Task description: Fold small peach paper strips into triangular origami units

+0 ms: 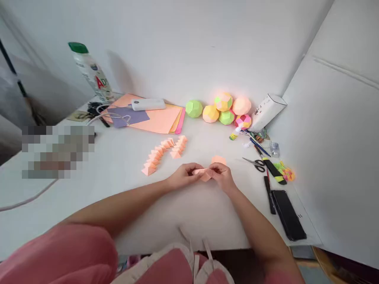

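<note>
Between my two hands is a small folded piece of peach paper (205, 176), held just above the white table. My left hand (185, 176) pinches its left side, fingers closed. On the other side my right hand (222, 176) grips it between thumb and fingers. Just beyond my right hand lies a flat peach paper piece (218, 159), partly hidden by the fingers. Up and to the left, folded peach paper units stand nested in a long curved row (156, 155) and a shorter row (179, 147).
Faceted paper balls (211, 114) sit against the wall. Coloured sheets (160, 120) lie at back left under a white device (148, 104), near a bottle (91, 73). To the right are scissors (259, 165), a cutter (274, 170), a phone (288, 215) and a glue bottle (233, 136).
</note>
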A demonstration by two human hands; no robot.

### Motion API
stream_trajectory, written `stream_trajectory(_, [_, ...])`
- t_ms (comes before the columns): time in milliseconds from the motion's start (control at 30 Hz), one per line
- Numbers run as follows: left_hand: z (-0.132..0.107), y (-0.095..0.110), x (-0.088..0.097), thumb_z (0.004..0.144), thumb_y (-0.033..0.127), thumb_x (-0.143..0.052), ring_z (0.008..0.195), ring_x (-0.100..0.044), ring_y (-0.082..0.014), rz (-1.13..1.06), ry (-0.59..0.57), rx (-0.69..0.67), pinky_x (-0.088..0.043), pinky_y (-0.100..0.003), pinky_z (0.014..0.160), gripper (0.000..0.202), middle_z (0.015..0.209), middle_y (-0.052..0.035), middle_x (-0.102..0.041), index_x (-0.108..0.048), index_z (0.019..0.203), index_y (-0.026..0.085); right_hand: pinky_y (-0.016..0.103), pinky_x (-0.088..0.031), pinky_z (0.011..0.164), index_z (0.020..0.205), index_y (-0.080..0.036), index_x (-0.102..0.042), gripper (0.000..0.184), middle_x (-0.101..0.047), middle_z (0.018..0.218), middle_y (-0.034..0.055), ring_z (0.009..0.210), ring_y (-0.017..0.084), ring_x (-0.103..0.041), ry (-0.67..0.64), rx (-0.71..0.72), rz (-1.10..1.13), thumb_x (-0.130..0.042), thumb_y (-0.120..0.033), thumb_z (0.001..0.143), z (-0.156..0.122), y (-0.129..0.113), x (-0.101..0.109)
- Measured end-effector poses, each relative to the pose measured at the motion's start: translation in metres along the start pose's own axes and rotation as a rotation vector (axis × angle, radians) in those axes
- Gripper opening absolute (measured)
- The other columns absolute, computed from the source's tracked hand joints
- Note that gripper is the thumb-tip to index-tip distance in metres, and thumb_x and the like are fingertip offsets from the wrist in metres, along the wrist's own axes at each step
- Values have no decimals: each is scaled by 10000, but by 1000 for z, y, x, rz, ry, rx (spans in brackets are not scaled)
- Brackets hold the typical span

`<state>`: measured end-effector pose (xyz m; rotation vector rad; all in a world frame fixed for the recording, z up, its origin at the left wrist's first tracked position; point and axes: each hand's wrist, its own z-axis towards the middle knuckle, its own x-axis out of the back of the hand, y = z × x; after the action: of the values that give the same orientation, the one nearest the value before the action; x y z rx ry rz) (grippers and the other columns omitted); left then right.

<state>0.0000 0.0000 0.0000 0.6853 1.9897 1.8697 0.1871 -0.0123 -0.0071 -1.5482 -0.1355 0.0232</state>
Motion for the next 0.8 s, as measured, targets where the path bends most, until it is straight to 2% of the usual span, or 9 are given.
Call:
stream_trajectory(167, [0, -4, 0, 729, 527, -572, 569, -488, -96, -79, 7, 44, -374, -203, 486, 404, 692, 0, -572, -595, 891, 159, 225, -456, 534, 715, -172, -568, 193, -541, 673, -11, 568, 97, -514, 4, 27, -50, -646, -348, 727, -1, 0, -1])
stream_trajectory(267, [1, -5, 0, 735, 506, -575, 615, -522, -111, -83, 14, 26, -402, -214, 517, 376, 732, -19, -600, -610, 857, 152, 241, -476, 573, 783, -181, -553, 194, -583, 776, 22, 658, 125, -562, -21, 77, -114, -613, -364, 756, -3, -3, -3])
stream_trajectory(400, [1, -7, 0, 734, 494, -582, 715, -581, -159, -97, -5, 28, -455, -260, 593, 385, 825, -55, -637, -617, 891, 145, 266, -491, 648, 840, -182, -616, 186, -637, 816, 43, 754, 158, -597, -65, 103, -239, -607, -355, 770, -7, -8, -6])
stream_trajectory(667, [3, -6, 1, 728, 481, -606, 708, -600, -161, -161, 0, 50, -457, -253, 568, 396, 845, -70, -656, -602, 936, 144, 264, -508, 587, 807, -159, -664, 256, -655, 702, 43, 643, 152, -606, -60, 73, -254, -578, -399, 793, -8, -6, -4])
stream_trajectory(800, [2, -5, 1, 727, 479, -608, 687, -597, -150, -155, 0, 61, -447, -238, 550, 384, 822, -57, -661, -620, 928, 152, 276, -524, 644, 886, -177, -670, 235, -688, 830, 58, 737, 171, -635, -41, 129, -293, -580, -374, 795, -7, -6, -6])
